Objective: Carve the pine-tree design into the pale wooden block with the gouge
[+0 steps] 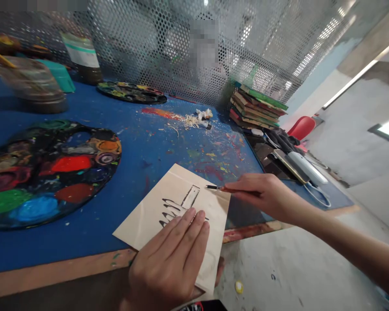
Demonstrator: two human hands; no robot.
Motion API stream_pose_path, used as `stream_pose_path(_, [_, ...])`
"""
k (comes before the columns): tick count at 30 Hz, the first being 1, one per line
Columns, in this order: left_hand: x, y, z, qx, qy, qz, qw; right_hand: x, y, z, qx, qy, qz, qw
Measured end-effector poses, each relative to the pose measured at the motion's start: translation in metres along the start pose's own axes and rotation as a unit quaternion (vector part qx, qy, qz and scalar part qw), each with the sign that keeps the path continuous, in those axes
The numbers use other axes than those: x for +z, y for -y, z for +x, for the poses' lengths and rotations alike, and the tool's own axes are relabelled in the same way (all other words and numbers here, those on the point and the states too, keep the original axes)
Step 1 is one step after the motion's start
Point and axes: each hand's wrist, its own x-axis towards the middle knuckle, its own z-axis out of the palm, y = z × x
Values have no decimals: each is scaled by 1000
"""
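Note:
A pale square board (149, 216) with black painted marks lies at the table's front edge and sticks out past it. The marks show a long narrow rectangle and several curved strokes. My left hand (171, 259) presses flat fingers over the lower part, covering some of the marks. What looks like its thumb shows at the board's right edge, so it seems to grip the board. In my right hand (262, 194) is a thin paintbrush (215, 187), pinched near its dark tip. The tip is at the board's upper right, beside the rectangle; whether it touches is unclear.
A paint-filled palette (99, 181) lies at left, a second palette (132, 93) behind it. A jar (48, 97) with brushes and a bottle (84, 60) stand at back left. Shavings (191, 121) litter the blue table (142, 147). Stacked books (257, 108) and phones (291, 166) are at right.

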Motion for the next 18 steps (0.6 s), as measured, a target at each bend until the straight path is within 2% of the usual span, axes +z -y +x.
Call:
stream_pose_path(4, [-2,0,3,4,1,3,1000,8,1,-5,9,-45,-10,999])
stream_pose_path(12, [-1,2,4,11,2,2,1000,13,1,-25,43,-42,2,998])
stream_pose_path(15, [-2,3,4,14,-3,5,1000,12,1,-32,77,-69,-11,995])
stream_pose_path(18, [-2,4,4,13,-2,5,1000,11,0,-40,76,-72,-4,995])
